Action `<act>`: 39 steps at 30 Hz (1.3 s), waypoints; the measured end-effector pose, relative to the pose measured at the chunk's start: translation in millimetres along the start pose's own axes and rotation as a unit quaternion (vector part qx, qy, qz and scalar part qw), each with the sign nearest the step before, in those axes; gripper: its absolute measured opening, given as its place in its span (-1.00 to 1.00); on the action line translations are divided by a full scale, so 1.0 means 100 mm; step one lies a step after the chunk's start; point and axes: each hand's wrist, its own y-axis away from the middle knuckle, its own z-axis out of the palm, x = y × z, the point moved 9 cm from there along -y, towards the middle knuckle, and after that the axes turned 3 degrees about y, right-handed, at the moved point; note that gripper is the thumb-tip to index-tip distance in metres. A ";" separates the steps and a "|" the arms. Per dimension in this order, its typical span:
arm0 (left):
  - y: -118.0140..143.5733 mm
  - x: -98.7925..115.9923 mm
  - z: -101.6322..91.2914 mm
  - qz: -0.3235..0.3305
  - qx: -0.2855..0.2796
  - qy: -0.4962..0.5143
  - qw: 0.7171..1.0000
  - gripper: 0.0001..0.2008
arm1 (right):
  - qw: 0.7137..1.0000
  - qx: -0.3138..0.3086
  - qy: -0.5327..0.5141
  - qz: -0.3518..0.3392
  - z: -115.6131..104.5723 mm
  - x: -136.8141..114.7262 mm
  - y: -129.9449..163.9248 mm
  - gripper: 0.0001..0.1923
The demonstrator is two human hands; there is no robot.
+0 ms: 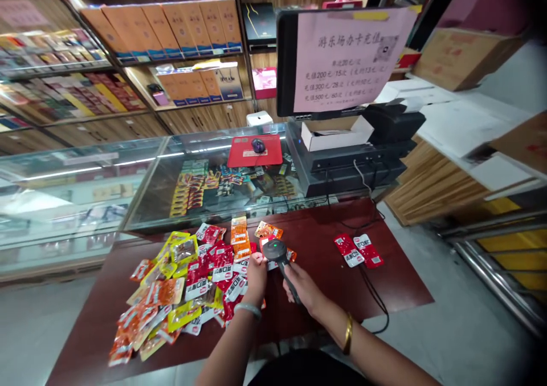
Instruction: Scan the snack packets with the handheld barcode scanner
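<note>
My right hand [302, 288] is wrapped round the handle of a black barcode scanner [274, 250], whose head shows a small green light. Just left of the scanner head, my left hand [256, 273] is closed on a red snack packet [264, 241], mostly hidden by the scanner and my fingers. A pile of snack packets [183, 316], in red and white, yellow and orange, spreads over the table to the left of my hands. Orange packets [240, 239] lie just beyond my left hand. Two red and white packets [359, 251] lie apart on the right.
The dark red table [316, 323] meets a glass display counter [147, 203]. On the counter are a red mouse mat [273, 143] with a mouse [258, 145] and a monitor [287, 66] bearing a pink notice. A black cable [376, 295] hangs over the table's right side.
</note>
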 end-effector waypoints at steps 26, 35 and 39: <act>-0.06 0.72 -0.52 0.137 0.089 -0.343 0.925 -0.62 | 1.000 -0.025 -0.014 0.004 0.17 0.07 -0.03 -0.31; 0.28 0.71 0.96 0.157 -0.144 -0.523 0.825 -0.47 | 0.996 0.079 -0.035 0.003 -0.69 0.03 0.23 -0.30; 0.40 0.65 1.12 0.156 -0.112 -0.550 0.813 -0.27 | 0.993 0.107 -0.054 0.001 -0.91 0.08 0.27 -0.30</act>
